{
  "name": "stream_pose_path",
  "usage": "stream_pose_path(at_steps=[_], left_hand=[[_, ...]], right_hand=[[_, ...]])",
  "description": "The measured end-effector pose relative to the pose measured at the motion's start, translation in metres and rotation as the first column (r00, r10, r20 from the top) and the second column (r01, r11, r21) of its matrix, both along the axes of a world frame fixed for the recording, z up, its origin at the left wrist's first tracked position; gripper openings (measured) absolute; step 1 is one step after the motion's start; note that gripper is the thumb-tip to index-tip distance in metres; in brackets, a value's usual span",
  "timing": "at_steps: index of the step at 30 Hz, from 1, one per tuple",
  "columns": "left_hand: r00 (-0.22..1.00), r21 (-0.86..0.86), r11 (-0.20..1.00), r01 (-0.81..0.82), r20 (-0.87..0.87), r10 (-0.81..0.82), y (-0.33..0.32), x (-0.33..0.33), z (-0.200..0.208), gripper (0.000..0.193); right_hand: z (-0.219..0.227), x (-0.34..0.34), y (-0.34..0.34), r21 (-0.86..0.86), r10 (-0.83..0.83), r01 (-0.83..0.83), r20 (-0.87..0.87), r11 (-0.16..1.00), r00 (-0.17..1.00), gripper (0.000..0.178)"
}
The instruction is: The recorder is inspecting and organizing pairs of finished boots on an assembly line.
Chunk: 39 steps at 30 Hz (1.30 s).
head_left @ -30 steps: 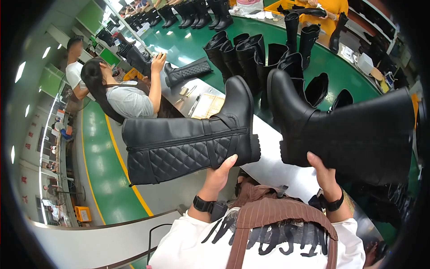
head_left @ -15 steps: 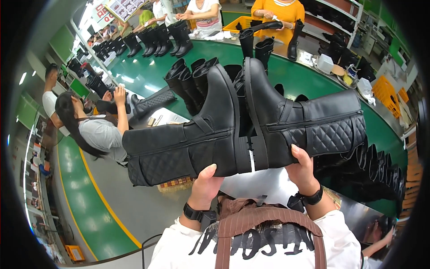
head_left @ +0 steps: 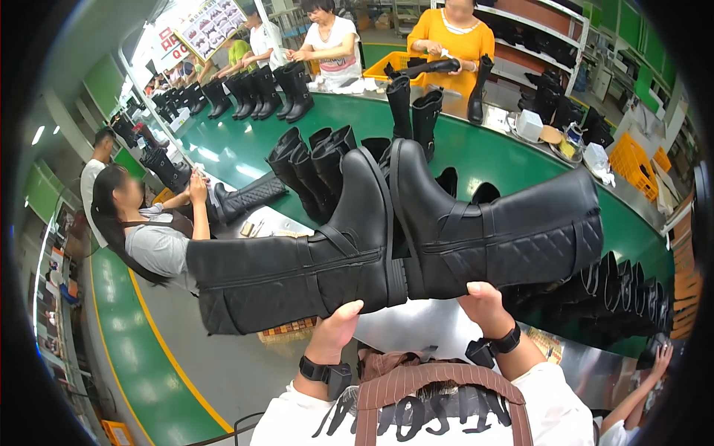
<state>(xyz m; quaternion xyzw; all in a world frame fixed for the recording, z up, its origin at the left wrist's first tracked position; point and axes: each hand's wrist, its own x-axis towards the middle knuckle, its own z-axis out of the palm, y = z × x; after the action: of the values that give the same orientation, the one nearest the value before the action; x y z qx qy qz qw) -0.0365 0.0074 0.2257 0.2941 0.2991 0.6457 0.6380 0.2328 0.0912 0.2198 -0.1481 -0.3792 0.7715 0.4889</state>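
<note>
Left hand (head_left: pixel 336 327) grip on left boot (head_left: pixel 297 271), right hand (head_left: pixel 483 305) on right boot (head_left: pixel 498 238), soles touching; yellow crate (head_left: pixel 631 160) right

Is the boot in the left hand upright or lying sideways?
Sideways: the left boot lies horizontal, shaft pointing left, sole against the right boot's sole.

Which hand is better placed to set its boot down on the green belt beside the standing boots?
Probably right: the right hand holds the right boot nearest the green belt.
</note>
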Motion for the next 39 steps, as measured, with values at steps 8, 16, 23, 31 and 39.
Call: stream_pose_path(at_steps=[8, 16, 23, 31, 39], left_hand=[[0.98, 0.01, 0.993, -0.118, -0.162, 0.118, 0.009, 0.006, 0.006, 0.047], [0.96, -0.052, 0.994, 0.094, 0.27, -0.077, -0.002, 0.006, 0.008, 0.055], [0.922, -0.03, 0.992, 0.119, 0.375, -0.1, -0.005, 0.014, -0.003, 0.061], [0.993, -0.069, 0.997, 0.033, 0.115, -0.025, -0.007, 0.007, 0.002, 0.049], [0.694, 0.062, 0.976, -0.211, -0.694, 0.194, 0.008, 0.031, 0.011, 0.049]], right_hand=[[0.01, -0.007, 0.004, -0.036, -0.068, 0.076, 0.178, 0.996, 0.982, 0.023], [0.015, 0.007, 0.002, -0.149, 0.09, -0.084, 0.037, 0.985, 0.995, 0.055], [0.023, 0.004, 0.0, -0.195, 0.127, -0.146, -0.111, 0.97, 0.986, 0.048], [0.022, 0.01, 0.001, -0.088, 0.057, -0.06, -0.039, 0.994, 0.998, 0.037], [0.063, -0.039, -0.014, 0.533, -0.425, -0.04, 0.716, 0.845, 0.553, 0.052]])
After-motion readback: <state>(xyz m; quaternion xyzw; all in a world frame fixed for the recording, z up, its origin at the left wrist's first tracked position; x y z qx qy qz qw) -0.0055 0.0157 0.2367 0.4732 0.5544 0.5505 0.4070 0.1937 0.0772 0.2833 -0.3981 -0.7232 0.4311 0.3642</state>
